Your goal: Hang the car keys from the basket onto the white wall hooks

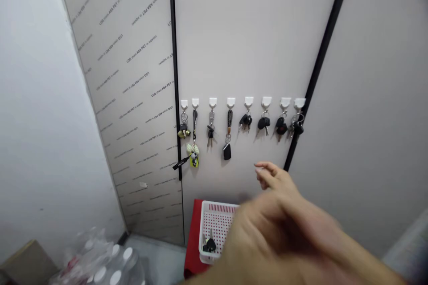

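The farther hand [276,180] was bare, with slender fingers [270,168]; the nearer hand [254,231], blurred, and visible forearm [354,247] were bare too.

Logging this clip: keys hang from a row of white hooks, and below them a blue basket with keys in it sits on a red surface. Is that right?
Not quite: the basket is white, not blue, as the head view shows. It holds keys and sits on a red surface below the white hooks.
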Available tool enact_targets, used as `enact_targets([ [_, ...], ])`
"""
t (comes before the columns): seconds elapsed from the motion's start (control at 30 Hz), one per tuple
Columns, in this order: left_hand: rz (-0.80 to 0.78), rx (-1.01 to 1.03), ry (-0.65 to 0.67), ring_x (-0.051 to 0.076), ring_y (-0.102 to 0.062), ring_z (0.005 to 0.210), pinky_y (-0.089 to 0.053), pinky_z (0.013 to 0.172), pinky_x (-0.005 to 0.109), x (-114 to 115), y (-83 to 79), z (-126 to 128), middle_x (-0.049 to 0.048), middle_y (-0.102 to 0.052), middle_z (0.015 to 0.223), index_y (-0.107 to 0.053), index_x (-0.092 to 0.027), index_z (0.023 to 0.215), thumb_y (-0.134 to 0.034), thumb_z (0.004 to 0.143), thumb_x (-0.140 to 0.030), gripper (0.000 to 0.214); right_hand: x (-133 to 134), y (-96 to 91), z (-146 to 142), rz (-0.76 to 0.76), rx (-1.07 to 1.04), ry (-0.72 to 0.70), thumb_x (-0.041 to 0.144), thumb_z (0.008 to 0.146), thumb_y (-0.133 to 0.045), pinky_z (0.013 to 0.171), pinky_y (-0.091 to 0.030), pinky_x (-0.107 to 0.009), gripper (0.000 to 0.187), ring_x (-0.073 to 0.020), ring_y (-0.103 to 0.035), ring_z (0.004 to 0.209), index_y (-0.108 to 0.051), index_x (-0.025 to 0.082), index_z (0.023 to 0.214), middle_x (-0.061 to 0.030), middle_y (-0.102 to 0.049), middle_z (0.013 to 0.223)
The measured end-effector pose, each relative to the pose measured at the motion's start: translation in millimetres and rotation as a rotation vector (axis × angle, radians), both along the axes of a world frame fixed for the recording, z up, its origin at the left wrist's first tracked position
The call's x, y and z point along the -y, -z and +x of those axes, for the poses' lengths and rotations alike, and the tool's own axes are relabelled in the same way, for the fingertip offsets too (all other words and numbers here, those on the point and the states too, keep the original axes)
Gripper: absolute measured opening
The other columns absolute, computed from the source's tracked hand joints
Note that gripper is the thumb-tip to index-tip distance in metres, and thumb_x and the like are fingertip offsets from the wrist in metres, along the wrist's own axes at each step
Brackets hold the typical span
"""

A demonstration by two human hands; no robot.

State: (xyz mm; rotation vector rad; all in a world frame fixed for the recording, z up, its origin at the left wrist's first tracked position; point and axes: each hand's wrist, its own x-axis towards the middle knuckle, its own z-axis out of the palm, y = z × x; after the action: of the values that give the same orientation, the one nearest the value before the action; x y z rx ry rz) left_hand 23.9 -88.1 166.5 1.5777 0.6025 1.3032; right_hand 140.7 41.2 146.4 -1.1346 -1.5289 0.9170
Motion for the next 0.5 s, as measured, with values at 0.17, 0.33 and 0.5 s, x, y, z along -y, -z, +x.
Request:
enact_targets([
  [0.17, -0.399, 0.126, -0.293, 0.002, -0.024, 0.037, -0.02, 0.038, 0.016, -74, 41.4, -32, -0.0093, -0.031, 0.045, -0.035, -0.016, 0.1, -0.048, 0.055, -0.01, 0.046, 11, 56.0, -21, -0.228, 0.109, -0.211, 0.019, 0.058, -0.041, 0.031, -0.023, -0.017, 0.048, -0.0044, -0.023, 0.029, -0.035, 0.011, 0.106, 0.0127, -0.026, 0.034],
  [0.33, -0.237, 0.119, -0.411, 0.002, -0.024, 0.038, -0.02, 0.039, 0.015, -100, 34.0, -64, -0.0103, -0.034, 0.047, -0.005, -0.018, 0.12, -0.045, 0.057, -0.008, 0.075, 18, 37.6, -35, -0.121, 0.046, -0.288, 0.014, 0.06, -0.039, 0.033, -0.025, -0.016, 0.067, -0.0041, -0.025, 0.031, -0.012, 0.016, 0.121, 0.0121, -0.028, 0.038],
  [0.5, 0.164, 0.146, -0.36, 0.002, -0.032, 0.044, -0.028, 0.045, 0.015, -77, -48.6, -57, -0.009, -0.035, 0.05, -0.004, -0.03, 0.12, -0.048, 0.06, -0.01, 0.077, 32, -53.4, -42, 0.355, -0.213, -0.239, 0.017, 0.064, -0.043, 0.039, -0.03, -0.02, 0.07, -0.0074, -0.034, 0.039, -0.004, 0.028, 0.121, 0.0094, -0.031, 0.043],
])
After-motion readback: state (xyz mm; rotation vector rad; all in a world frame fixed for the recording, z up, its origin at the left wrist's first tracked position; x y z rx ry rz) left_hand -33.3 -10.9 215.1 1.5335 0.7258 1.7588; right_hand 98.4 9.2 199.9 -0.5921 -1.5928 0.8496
